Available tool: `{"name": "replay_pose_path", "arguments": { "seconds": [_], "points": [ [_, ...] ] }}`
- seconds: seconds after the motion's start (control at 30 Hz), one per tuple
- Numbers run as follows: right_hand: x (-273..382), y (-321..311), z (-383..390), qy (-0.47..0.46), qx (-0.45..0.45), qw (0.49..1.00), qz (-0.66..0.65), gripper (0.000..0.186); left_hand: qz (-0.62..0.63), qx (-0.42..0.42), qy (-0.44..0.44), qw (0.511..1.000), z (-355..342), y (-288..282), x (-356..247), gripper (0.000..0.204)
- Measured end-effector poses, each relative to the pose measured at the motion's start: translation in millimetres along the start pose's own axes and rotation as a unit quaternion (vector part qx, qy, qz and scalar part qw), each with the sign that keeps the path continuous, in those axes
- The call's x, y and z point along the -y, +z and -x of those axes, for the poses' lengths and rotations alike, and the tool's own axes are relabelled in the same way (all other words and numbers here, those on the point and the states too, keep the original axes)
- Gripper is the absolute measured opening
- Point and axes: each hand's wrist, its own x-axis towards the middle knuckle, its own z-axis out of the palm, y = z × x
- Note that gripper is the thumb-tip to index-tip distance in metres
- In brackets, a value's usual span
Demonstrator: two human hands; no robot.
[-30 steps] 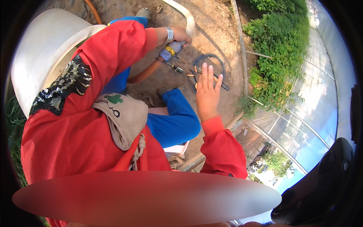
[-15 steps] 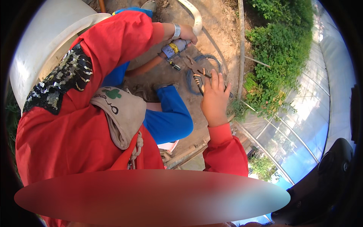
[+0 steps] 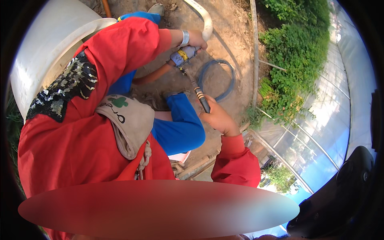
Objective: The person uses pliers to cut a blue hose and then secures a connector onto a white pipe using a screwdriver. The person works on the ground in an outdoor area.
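Observation:
My left hand (image 3: 195, 39) is closed around the white hose (image 3: 207, 22) where it meets a grey wrapped joint (image 3: 184, 55). A yellow band (image 3: 182, 55) circles that joint, and an orange hose (image 3: 154, 75) comes out of its other side. My right hand (image 3: 220, 119) is wrapped round the handles of pliers (image 3: 199, 93). Their jaws point up and left, at the wire twisted on the lower edge of the joint; whether they bite on it is too small to tell. A coil of thin wire (image 3: 233, 82) lies on the ground beside the pliers.
A large white tank (image 3: 44, 44) stands at the left. Bare soil (image 3: 236, 44) lies beneath the hoses. A thin pipe (image 3: 255, 52) runs along the right, with leafy green plants (image 3: 296, 56) and translucent sheeting on a frame (image 3: 336, 92) beyond it. My blue-trousered knee (image 3: 188, 128) is bent close by.
The pliers were spread open with my right fingers extended. Now their handles are together in my closed right hand, turned, with the jaws at the wire. My left hand stays at the joint.

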Motion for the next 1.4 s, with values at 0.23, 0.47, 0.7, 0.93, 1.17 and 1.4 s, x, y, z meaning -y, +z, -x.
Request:
{"name": "replay_pose_path", "arguments": {
  "seconds": [0.23, 0.47, 0.7, 0.93, 1.17, 1.4],
  "points": [
    [2, -14, -12, 0.075, -0.064, 0.964, 0.246, 0.044, -0.043, -0.028, 0.022, 0.998, -3, 8, 1, 0.017],
    [29, -4, -24, 0.133, -0.077, 0.939, 0.307, 0.042, -0.036, -0.062, 0.015, 0.997, -3, 11, 2, 0.021],
    [50, 24, -38, 0.240, -0.058, 0.900, 0.360, 0.034, -0.021, -0.119, 0.021, 0.992, -7, 26, 3, 0.023],
    [43, 36, -26, 0.210, -0.049, 0.919, 0.329, 0.034, -0.034, -0.125, 0.019, 0.991, 2, 25, -6, 0.026],
    [36, 12, -18, 0.231, -0.135, 0.902, 0.338, 0.034, -0.034, -0.119, 0.025, 0.992, 1, 26, -3, 0.033],
    [53, 9, -34, 0.304, -0.064, 0.881, 0.357, 0.034, -0.046, -0.135, 0.019, 0.990, -4, 29, 1, 0.039]
  ]
}}
